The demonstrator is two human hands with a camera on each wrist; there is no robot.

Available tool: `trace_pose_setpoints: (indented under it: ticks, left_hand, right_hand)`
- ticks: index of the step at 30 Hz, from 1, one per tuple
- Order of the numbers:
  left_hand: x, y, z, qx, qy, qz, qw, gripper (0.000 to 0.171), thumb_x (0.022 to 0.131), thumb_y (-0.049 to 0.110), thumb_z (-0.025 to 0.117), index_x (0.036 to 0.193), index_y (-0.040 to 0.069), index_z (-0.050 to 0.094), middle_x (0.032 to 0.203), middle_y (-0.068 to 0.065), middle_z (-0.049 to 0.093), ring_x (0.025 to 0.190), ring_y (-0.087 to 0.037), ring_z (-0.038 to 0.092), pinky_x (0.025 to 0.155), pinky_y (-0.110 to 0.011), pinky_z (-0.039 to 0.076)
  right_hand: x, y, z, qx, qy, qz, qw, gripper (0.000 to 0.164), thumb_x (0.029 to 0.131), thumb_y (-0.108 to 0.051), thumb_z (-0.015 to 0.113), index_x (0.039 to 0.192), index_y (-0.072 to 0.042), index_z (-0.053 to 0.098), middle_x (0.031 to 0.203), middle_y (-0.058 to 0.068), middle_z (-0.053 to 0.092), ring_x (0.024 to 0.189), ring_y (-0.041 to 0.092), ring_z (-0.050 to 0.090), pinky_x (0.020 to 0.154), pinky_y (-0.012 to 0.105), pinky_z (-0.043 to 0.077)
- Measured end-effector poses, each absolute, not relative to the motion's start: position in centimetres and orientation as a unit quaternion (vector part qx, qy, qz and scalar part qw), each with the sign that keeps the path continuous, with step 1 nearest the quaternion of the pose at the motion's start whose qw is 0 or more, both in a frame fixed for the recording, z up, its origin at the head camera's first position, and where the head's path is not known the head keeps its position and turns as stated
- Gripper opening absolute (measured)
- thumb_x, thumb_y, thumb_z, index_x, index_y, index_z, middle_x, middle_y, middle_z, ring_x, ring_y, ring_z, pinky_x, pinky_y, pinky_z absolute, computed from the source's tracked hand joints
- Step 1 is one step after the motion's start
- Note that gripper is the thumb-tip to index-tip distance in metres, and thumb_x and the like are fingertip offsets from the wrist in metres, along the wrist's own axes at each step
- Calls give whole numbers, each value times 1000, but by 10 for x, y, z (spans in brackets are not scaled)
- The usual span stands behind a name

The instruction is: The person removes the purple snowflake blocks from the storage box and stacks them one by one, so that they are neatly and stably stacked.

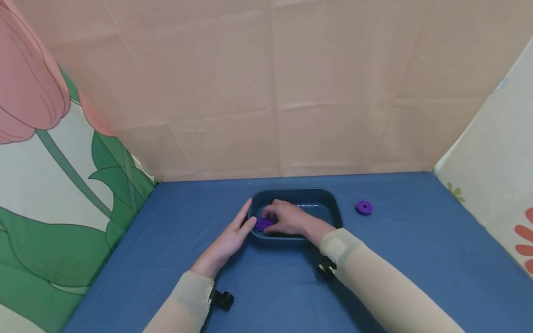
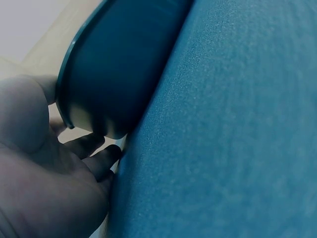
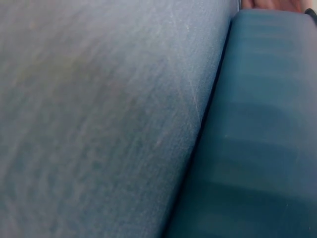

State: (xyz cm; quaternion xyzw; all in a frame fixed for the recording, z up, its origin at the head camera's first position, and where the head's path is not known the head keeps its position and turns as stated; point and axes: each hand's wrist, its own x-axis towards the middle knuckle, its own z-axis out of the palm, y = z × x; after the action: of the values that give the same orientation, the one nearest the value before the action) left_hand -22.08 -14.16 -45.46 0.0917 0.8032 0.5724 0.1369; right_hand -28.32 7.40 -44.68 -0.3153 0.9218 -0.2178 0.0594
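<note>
A dark blue rectangular tray (image 1: 320, 196) stands on the cloth. My right hand (image 1: 289, 218) reaches inside it, thumb and curled fingers about a purple notched disc (image 1: 263, 225) at the tray's left end. The fingers hide part of this disc, so I cannot tell whether another lies under it. My left hand (image 1: 226, 240) rests against the outside of the tray's left end, fingers fairly straight. In the left wrist view its thumb touches the tray wall (image 2: 114, 54) near the rim, with the other fingers (image 2: 101, 161) by the corner. The right wrist view shows mostly the tray's side (image 3: 257, 129).
A second purple disc (image 1: 364, 207), with holes in it, lies on the blue cloth (image 1: 416, 259) to the right of the tray. Behind the table hangs a beige sheet (image 1: 291, 115). Flower-patterned panels (image 1: 46, 185) flank both sides.
</note>
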Motion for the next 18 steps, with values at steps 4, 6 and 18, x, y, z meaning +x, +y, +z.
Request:
trace_pose_setpoints:
  ticks: [4, 6, 18]
  left_hand:
    - [-225, -144, -464, 97, 807, 568, 126, 68, 92, 71, 47, 150, 59, 13, 162, 24, 10, 154, -13, 5, 123, -57, 9]
    - [-225, -144, -464, 95, 808, 567, 128, 67, 92, 72, 46, 149, 61, 12, 162, 24, 10, 154, -13, 5, 123, -57, 10]
    - [-225, -142, -464, 95, 811, 563, 126, 68, 93, 72, 45, 151, 59, 11, 163, 23, 10, 154, -15, 5, 122, -58, 8]
  right_hand:
    - [-283, 74, -446, -310, 923, -221, 57, 37, 83, -41, 80, 113, -22, 71, 104, 0, 62, 92, 14, 57, 86, 36, 51]
    - [-283, 74, -445, -307, 922, -229, 55, 36, 84, -40, 80, 113, -20, 71, 102, -1, 63, 91, 13, 57, 87, 36, 51]
    - [-275, 91, -423, -275, 935, -225, -7, 40, 84, -42, 79, 117, -21, 72, 102, -5, 66, 94, 13, 60, 85, 35, 53]
